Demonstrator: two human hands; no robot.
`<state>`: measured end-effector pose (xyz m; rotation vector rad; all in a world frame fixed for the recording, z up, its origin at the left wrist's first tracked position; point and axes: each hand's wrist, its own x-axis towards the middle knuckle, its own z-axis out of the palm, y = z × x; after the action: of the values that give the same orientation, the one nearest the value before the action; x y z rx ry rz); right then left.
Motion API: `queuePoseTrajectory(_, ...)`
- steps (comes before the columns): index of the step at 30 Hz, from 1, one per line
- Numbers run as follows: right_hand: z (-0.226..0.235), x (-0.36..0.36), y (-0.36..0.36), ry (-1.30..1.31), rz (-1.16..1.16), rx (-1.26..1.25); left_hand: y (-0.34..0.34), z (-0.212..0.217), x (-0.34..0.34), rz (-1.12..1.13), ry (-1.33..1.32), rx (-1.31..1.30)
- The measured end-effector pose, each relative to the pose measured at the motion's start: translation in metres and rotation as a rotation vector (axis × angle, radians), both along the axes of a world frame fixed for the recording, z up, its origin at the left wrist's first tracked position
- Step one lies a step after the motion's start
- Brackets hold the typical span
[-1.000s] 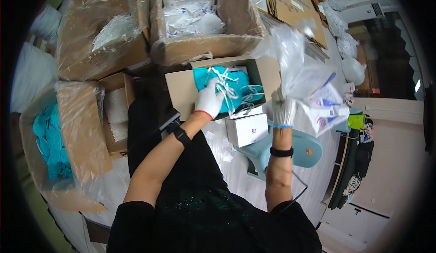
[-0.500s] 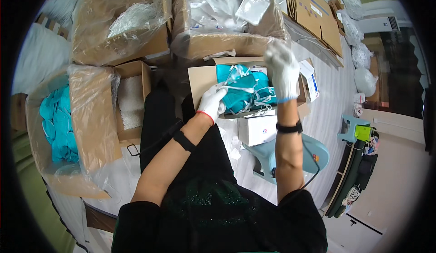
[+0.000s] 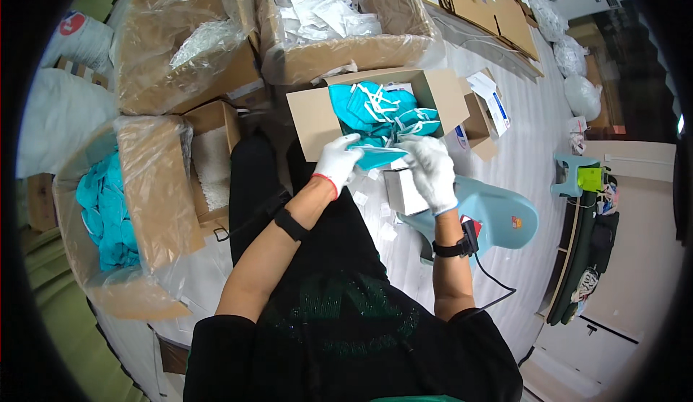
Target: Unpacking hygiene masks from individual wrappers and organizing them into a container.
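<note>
In white gloves, my two hands hold a teal face mask (image 3: 378, 159) over the near edge of an open cardboard box (image 3: 312, 123). My left hand (image 3: 338, 164) pinches its left end. At its right end my right hand (image 3: 431, 172) has curled fingers, and what exactly they grip there, mask edge or strap, is partly hidden. More teal masks with white straps (image 3: 375, 104) lie heaped in the box. Both wrists wear black bands.
Behind stands a plastic-lined carton (image 3: 346, 57) of white packets, with another lined carton (image 3: 170, 77) beside it. Teal masks (image 3: 108, 211) fill a carton at the left. A pale blue stool (image 3: 498, 214) and small white box (image 3: 406, 193) stand at my right.
My right hand has come down from the box's far right to the mask at my left hand. The white packet over the back carton is no longer in the air. My view has shifted slightly.
</note>
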<state>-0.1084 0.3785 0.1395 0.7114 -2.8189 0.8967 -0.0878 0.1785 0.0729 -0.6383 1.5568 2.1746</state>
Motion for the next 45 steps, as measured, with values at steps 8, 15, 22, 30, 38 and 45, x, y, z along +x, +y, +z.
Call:
queuePoseTrajectory(8, 0.007, 0.033, -0.004, -0.004, -0.184, -0.010, -0.058, 0.007, 0.035, -0.067, -0.354, 1.031)
queuePoseTrajectory(15, -0.008, 0.045, -0.024, -0.583, -0.116, -0.663, -0.047, 0.018, 0.047, -0.132, -0.334, 0.650)
queuePoseTrajectory(22, -0.016, 0.031, -0.039, -0.588, -0.310, -0.774, -0.059, 0.030, 0.038, 0.007, 0.687, -0.444)
queuePoseTrajectory(30, -0.047, -0.027, -0.065, -0.337, -0.263, -0.621, -0.070, 0.025, 0.052, 0.218, 0.346, -0.204)
queuePoseTrajectory(38, -0.101, -0.072, -0.081, 0.290, -0.097, 0.550, -0.092, 0.028, 0.061, 0.361, 0.378, -0.279)
queuePoseTrajectory(45, -0.066, -0.082, -0.059, 0.408, -0.152, 0.394, -0.094, 0.017, 0.075, 0.436, 0.356, -0.280)
